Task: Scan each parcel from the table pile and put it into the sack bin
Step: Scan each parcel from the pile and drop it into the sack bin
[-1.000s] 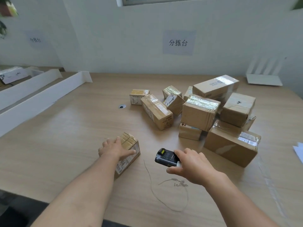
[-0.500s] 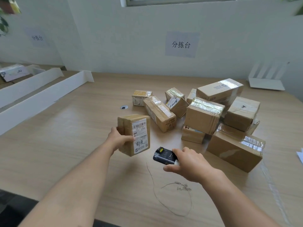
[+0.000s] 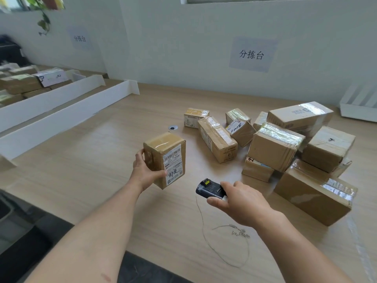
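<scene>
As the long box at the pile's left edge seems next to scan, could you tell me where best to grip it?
Probably grip the long box across its narrow width at mid-length, coming from above and the left. Its left flank faces bare table, whereas a smaller tilted parcel crowds its right flank.

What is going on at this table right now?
A person is partway through scanning a parcel. The left hand grips a small taped parcel, held up with its white shipping label turned towards the right. The right hand holds a black handheld scanner, its front end pointed roughly at that label. The pile of parcels waits on the wooden table. No sack bin shows here.
</scene>
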`<action>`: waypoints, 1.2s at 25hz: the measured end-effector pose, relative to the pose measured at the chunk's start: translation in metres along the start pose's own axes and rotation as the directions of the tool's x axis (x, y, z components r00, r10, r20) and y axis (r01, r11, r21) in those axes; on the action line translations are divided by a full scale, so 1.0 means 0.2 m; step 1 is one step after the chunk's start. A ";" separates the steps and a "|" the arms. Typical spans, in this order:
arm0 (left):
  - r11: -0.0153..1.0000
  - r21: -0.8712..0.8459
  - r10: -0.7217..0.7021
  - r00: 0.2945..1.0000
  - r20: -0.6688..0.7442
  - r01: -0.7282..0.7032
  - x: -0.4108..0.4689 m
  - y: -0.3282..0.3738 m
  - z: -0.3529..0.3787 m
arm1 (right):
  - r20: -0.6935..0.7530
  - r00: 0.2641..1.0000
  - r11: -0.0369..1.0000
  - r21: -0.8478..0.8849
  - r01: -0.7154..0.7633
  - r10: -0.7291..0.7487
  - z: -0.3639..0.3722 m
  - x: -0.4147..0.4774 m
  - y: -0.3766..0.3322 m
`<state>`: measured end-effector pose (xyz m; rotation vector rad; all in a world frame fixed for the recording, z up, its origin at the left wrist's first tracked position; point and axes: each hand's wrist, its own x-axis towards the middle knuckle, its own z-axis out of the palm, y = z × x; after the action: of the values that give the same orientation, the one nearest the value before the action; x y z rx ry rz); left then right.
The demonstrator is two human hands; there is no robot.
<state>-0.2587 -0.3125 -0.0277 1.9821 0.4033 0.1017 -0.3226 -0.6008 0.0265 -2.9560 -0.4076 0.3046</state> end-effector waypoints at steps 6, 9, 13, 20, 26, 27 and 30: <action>1.000 -0.003 -0.004 0.999 -0.039 0.004 -0.01 0.01 -0.05 | 0.069 0.997 1.000 -0.006 0.014 -0.014 0.02 -0.03 0.02; 1.000 0.002 -0.003 0.999 -0.047 0.003 0.00 0.03 -0.06 | 0.091 0.996 1.000 -0.006 0.011 -0.011 0.02 -0.04 0.04; 1.000 0.023 -0.006 0.999 -0.052 0.007 0.01 0.03 -0.06 | 0.123 0.992 1.000 0.008 0.008 -0.009 0.02 -0.04 0.06; 1.000 0.029 -0.002 0.998 -0.069 0.004 0.00 0.04 -0.05 | 0.151 0.988 1.000 0.018 0.015 -0.017 0.03 -0.03 0.10; 0.999 0.035 -0.002 0.992 -0.126 0.006 -0.05 0.03 -0.10 | 0.173 0.982 0.997 0.033 0.065 -0.070 0.01 0.00 0.08; 0.999 0.039 -0.007 0.989 -0.145 0.013 -0.07 0.03 -0.12 | 0.169 0.982 0.996 0.035 0.083 -0.087 0.00 0.00 0.06; 0.995 0.083 -0.027 0.976 -0.218 0.046 -0.17 0.00 -0.20 | 0.162 0.973 0.987 0.044 0.156 -0.161 0.01 0.02 -0.01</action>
<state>-0.3012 -0.2895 -0.0074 2.0564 0.5940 0.2822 -0.3201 -0.5986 0.0247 -2.8555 -0.6500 0.5329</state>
